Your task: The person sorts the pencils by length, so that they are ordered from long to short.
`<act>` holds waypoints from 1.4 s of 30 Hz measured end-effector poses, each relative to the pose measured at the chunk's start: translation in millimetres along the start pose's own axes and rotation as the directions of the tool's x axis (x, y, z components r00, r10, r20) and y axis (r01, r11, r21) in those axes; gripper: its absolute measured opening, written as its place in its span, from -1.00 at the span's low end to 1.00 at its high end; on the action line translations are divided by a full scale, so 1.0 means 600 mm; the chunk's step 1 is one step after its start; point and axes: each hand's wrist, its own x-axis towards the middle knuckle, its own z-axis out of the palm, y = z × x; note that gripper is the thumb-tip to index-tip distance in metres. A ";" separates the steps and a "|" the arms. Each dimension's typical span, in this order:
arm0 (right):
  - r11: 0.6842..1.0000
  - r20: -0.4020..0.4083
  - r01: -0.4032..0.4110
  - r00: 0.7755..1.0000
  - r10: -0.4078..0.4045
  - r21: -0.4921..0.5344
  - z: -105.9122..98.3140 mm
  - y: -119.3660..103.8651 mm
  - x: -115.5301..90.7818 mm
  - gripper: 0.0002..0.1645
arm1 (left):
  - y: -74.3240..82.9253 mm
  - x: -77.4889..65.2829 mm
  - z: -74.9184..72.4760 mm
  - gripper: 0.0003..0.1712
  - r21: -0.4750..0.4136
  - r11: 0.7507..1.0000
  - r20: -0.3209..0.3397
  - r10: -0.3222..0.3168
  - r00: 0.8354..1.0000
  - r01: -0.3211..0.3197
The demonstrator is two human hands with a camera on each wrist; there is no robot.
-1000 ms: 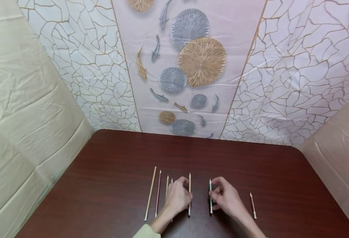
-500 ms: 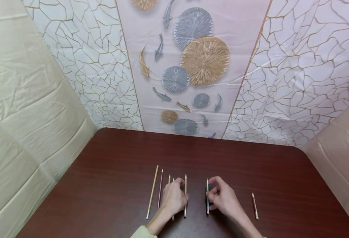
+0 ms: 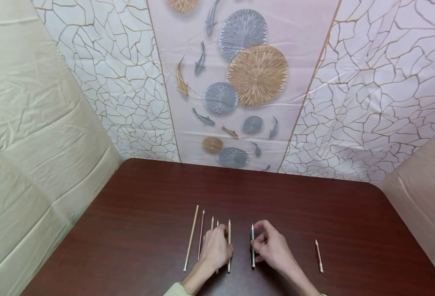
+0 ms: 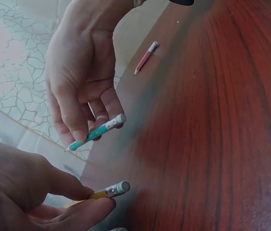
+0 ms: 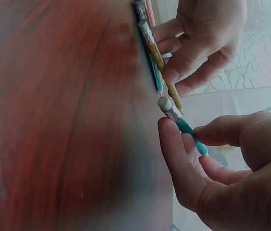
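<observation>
My left hand (image 3: 216, 248) pinches a yellow pencil (image 3: 229, 235) between thumb and fingers. Its eraser end points toward me, as the left wrist view also shows. To the right of it, my right hand (image 3: 275, 250) holds a green pencil (image 3: 253, 258) by thumb and fingertips, roughly parallel to the yellow one with a narrow gap between. In the right wrist view the green pencil (image 5: 187, 129) has a white eraser in a silvery ferrule. Two more pencils, one of them light-tipped (image 3: 212, 223), lie partly hidden under my left hand.
Left of my hands lie a long gold pencil (image 3: 191, 238) and a dark red pencil (image 3: 201, 231). A short pinkish-red pencil (image 3: 319, 255) lies apart at the right. Everything is on a dark reddish-brown table (image 3: 143, 213), with patterned cloth (image 3: 128, 102) behind it.
My right hand has moved left with the green pencil. My left hand has brought the yellow pencil slightly left, closer to the row of pencils. The view has shifted slightly.
</observation>
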 end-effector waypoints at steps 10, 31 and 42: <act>0.999 0.003 0.025 1.000 -0.025 -0.029 0.020 -0.001 0.000 -0.57 | -0.001 0.002 0.001 -0.66 0.039 0.999 0.008 0.004 1.000 -0.004; 0.997 0.004 0.045 0.999 -0.045 -0.060 0.038 0.006 -0.004 -0.56 | 0.000 0.004 0.004 -0.69 0.118 0.993 0.025 0.026 0.999 -0.029; 0.998 0.032 0.048 0.998 -0.047 -0.042 0.042 0.005 -0.008 -0.58 | 0.000 0.004 0.005 -0.71 0.121 0.992 0.035 0.025 0.999 -0.029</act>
